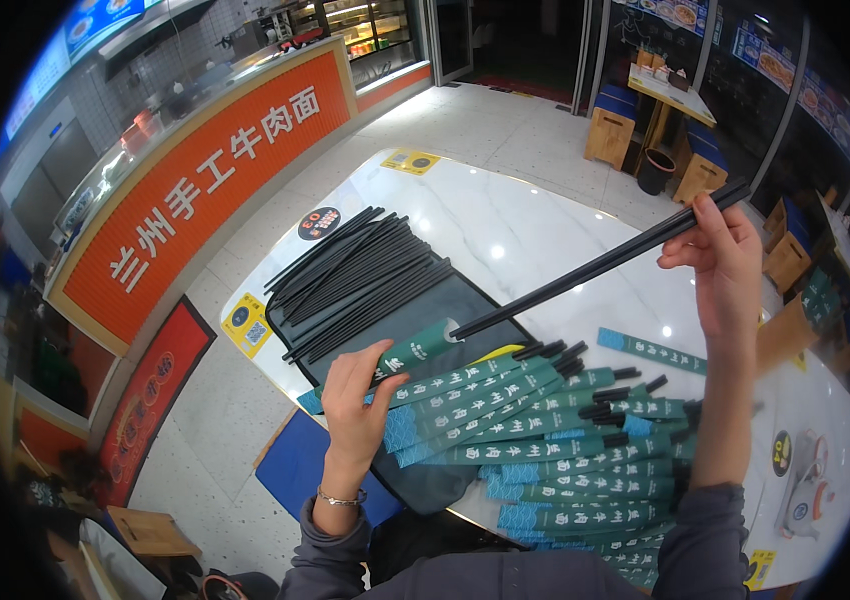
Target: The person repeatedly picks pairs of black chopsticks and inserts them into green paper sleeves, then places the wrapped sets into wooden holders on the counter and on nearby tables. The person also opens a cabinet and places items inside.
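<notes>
My left hand [357,397] grips a green paper chopstick sleeve [419,350], its open end facing up and to the right. Raised at the right, my right hand [721,247] holds a pair of black chopsticks [597,264] by their far ends. The tips of this pair are at the mouth of the sleeve; whether they are inside it is hard to tell. Loose black chopsticks [365,274] lie side by side on a dark tray [474,304] beyond my left hand. Below and between my arms is a heap of green sleeves [582,450], many with black chopstick ends sticking out.
All this rests on a white marble-patterned table [537,217]. A single flat sleeve [650,350] lies near my right forearm. At the right stand a brown container [789,337] with green sleeves and a white teapot [807,495]. A blue-topped stool [312,472] is by the near left edge.
</notes>
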The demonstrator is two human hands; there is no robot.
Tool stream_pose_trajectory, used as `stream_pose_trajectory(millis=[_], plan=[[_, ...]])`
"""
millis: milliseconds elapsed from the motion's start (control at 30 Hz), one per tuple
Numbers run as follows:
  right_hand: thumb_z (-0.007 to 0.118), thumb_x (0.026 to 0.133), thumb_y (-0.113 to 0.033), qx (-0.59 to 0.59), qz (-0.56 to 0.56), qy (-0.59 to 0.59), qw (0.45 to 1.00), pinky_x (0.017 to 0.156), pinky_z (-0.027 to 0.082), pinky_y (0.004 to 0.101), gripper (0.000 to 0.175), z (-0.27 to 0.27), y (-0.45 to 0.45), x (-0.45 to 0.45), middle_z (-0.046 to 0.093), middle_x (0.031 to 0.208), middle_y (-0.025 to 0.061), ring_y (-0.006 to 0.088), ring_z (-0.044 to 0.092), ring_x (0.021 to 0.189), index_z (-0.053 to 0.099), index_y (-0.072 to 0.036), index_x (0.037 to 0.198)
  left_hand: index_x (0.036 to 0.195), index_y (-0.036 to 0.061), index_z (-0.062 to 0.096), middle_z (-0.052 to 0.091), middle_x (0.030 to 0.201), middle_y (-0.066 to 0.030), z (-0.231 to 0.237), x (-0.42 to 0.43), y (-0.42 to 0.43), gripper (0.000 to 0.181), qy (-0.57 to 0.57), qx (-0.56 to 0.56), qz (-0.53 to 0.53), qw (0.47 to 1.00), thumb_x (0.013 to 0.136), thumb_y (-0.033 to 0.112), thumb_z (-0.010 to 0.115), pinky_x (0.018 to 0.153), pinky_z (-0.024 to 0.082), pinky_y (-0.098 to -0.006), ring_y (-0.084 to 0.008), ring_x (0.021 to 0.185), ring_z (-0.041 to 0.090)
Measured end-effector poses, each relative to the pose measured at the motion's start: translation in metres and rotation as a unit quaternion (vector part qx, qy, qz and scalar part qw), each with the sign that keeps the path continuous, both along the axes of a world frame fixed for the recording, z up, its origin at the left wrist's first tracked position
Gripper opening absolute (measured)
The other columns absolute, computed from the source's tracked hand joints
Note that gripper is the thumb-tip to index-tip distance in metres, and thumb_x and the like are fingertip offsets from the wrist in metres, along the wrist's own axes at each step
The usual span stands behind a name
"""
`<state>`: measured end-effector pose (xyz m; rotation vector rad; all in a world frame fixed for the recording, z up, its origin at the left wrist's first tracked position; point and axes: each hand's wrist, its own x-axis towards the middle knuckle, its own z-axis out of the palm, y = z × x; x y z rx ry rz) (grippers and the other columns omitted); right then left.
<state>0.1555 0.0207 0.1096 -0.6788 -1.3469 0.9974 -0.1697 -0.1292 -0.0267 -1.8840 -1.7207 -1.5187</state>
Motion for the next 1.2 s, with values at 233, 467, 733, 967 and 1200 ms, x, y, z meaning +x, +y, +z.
stream_pose_trajectory(millis=[233, 467, 733, 967, 1200], plan=[[0.059, 0.098, -0.024, -0.025, -0.003, -0.007, 1.000, 0.057, 0.059, 0.0252, 0.024, -0.016, -0.001, -0.031, 0.068, 0.075, 0.0114, 0.0176, 0.069, 0.060, 0.059, 0.000, 0.100, 0.110, -0.0006, 0.065, 0.066, 0.092, -0.0133, 0.011, 0.018, 0.005, 0.042, 0.037, 0.021, -0.007, 0.999, 0.071, 0.006, 0.080, 0.068, 0.048, -0.0365, -0.0293, 0.078, 0.060], [0.051, 0.102, -0.021, -0.012, 0.192, -0.260, 0.946, 0.094, 0.050, 0.0345, 0.055, -0.052, -0.032, -0.051, 0.061, 0.116, 0.0136, 0.0196, 0.062, 0.103, 0.029, -0.006, 0.150, 0.113, -0.0008, 0.062, 0.060, 0.087, -0.0161, 0.012, 0.038, 0.033, 0.036, -0.007, -0.109, -0.102, 0.989, 0.081, 0.009, 0.075, 0.066, 0.048, -0.0378, -0.0321, 0.074, 0.059], [0.054, 0.098, -0.020, -0.094, -0.037, -0.322, 0.941, 0.082, 0.054, 0.0290, 0.036, -0.046, -0.067, 0.095, 0.064, 0.110, 0.0106, 0.0157, 0.064, 0.095, 0.055, -0.002, 0.129, 0.106, -0.0046, 0.064, 0.063, 0.091, -0.0180, -0.022, 0.040, 0.062, 0.033, 0.137, -0.305, -0.156, 0.929, 0.086, 0.021, 0.071, 0.074, 0.049, -0.0414, -0.0362, 0.086, 0.061], [0.053, 0.097, -0.009, -0.216, -0.125, -0.260, 0.933, 0.081, 0.054, 0.0279, 0.031, -0.090, -0.164, 0.176, 0.064, 0.110, 0.0101, 0.0156, 0.065, 0.094, 0.056, -0.001, 0.127, 0.139, -0.0048, 0.044, 0.052, 0.111, -0.0201, -0.024, 0.047, 0.067, 0.095, 0.249, -0.416, -0.226, 0.845, 0.069, 0.048, 0.080, 0.092, 0.044, -0.0426, -0.0359, 0.107, 0.048], [0.053, 0.098, -0.008, -0.227, -0.224, -0.214, 0.923, 0.078, 0.052, 0.0258, 0.026, -0.125, -0.211, 0.222, 0.066, 0.103, 0.0094, 0.0147, 0.066, 0.090, 0.058, 0.001, 0.122, 0.116, -0.0068, 0.049, 0.060, 0.096, -0.0237, -0.031, 0.050, 0.082, 0.057, 0.239, -0.385, -0.237, 0.859, 0.073, 0.023, 0.073, 0.081, 0.049, -0.0468, -0.0413, 0.091, 0.059]])
